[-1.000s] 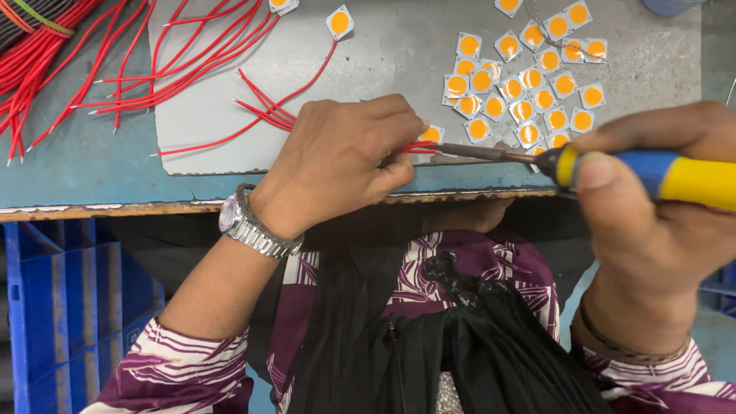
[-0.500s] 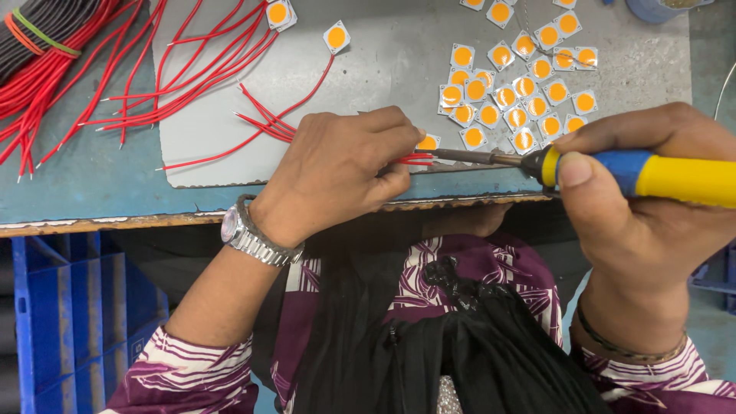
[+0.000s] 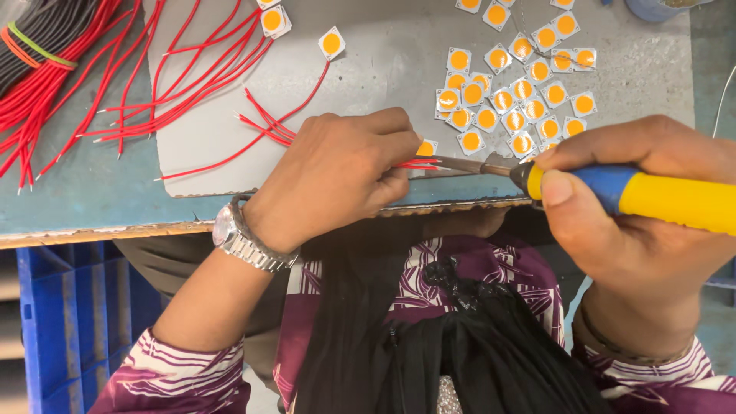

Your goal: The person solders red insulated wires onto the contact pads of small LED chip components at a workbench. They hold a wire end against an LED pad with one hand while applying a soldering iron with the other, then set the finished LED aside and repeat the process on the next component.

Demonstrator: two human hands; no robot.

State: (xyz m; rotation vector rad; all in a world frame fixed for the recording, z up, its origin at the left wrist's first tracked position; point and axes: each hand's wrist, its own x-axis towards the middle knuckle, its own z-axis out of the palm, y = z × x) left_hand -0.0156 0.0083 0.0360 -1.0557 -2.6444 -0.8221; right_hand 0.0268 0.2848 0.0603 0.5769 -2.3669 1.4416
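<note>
At far left, a bundle of thin red insulated wires (image 3: pixel 46 100) fans across a blue-grey workbench (image 3: pixel 77 199), with more loose red wires lying on a grey rectangular mat (image 3: pixel 383 69). Below the bench edge sits a blue plastic crate (image 3: pixel 69 322). The left hand (image 3: pixel 337 172), with a silver metal wristwatch (image 3: pixel 245 239) on its wrist, rests on the mat near its front edge, fingers curled shut and pinching short red wire ends (image 3: pixel 418 163) against a small square white chip with an orange round centre (image 3: pixel 426 147). The metal tip of a soldering iron with a blue and yellow handle (image 3: pixel 652 195) touches those wire ends just beside the chip. The right hand (image 3: pixel 644 222) grips that handle firmly, thumb pressed on its collar. Above the tip, on the mat, lies a loose cluster of matching orange-centred square chips (image 3: pixel 514 92).
</note>
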